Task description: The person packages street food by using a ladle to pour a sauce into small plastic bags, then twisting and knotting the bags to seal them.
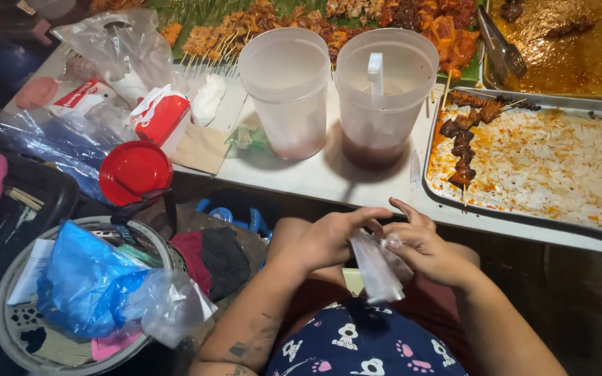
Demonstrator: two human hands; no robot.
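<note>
While the person sits low in front of the white tabletop, both hands are busy with one small clear plastic bag held just below the tabletop's front edge, over the lap. The left hand has its fingers curled around the bag's upper part, and the right hand pinches the same bag from the other side, so both hands are closed on it and pretty much touching each other. The bag hangs down between them and looks empty, though it's thin and a bit blurry so I can't tell for sure. Right above the hands on the tabletop are two tall translucent plastic pitchers side by side: the left pitcher has a little reddish liquid at the bottom, the right pitcher has dark sauce and a white handle sticking up inside. To the right sits a big metal tray smeared with orange sauce, with a few meat skewers lying in its left end. Further back there's a row of grilled skewers on green leaves. Off to the left are a red lid, a red-and-white tissue pack, and a round basket holding a blue plastic bag.
</note>
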